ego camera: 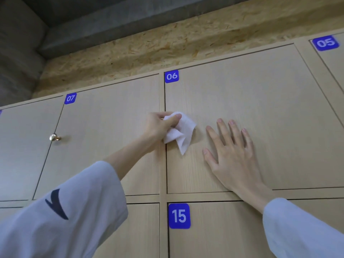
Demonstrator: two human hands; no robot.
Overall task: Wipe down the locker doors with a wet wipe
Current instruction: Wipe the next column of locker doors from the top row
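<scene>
Head view: left hand (pixel 158 125) pinches wipe (pixel 179 134) at door 06 (pixel 260 108) left edge; unwiped panel lies toward 3 o'clock. Right hand (pixel 232 151) flat, fingers spread, pressing door.

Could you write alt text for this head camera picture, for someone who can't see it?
A person's left hand pinches a crumpled white wet wipe against the left edge of pale wooden locker door 06, while the right hand presses flat, fingers spread, on the same door. Blue number labels mark doors 07, 05 and 15 around it, and a round brass knob sits further left.
</scene>
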